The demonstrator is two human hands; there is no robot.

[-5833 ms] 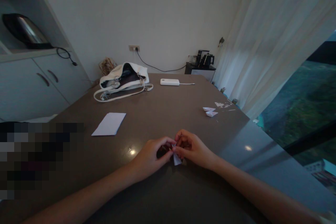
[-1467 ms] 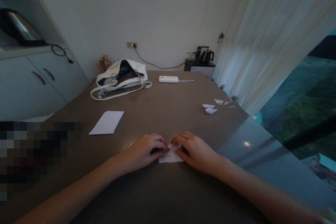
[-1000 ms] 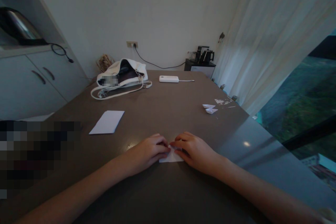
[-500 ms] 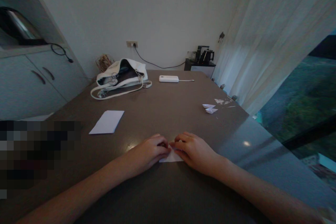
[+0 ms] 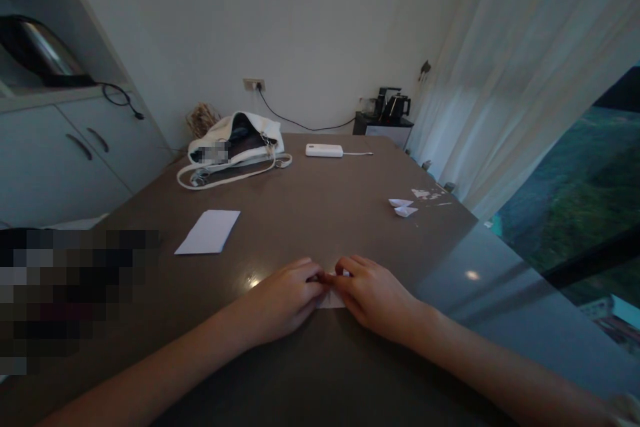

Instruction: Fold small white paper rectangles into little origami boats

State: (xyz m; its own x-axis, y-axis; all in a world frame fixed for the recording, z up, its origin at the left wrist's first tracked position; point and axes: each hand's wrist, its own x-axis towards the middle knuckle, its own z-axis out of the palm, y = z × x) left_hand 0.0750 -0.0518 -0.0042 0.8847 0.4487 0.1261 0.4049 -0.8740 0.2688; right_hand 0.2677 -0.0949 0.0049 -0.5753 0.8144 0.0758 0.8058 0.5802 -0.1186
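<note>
Left hand (image 5: 280, 300) and right hand (image 5: 374, 295) lie flat, pressing paper (image 5: 329, 300) onto counter (image 5: 320, 213); paper now more covered; crease being set.

A home: handbag (image 5: 234, 147), kettle (image 5: 396, 107), curtains (image 5: 515, 73).

The table (image 5: 320, 213) is smooth, dark brown, softly glossy with lamp glints. The folded paper (image 5: 331, 300) and the sheet (image 5: 208, 231) are matt white paper. The bag (image 5: 225, 130) looks like smooth white leather, the power bank (image 5: 324, 150) glossy white plastic, the curtain (image 5: 500, 80) thin cloth, the kettle (image 5: 37, 57) shiny metal
</note>
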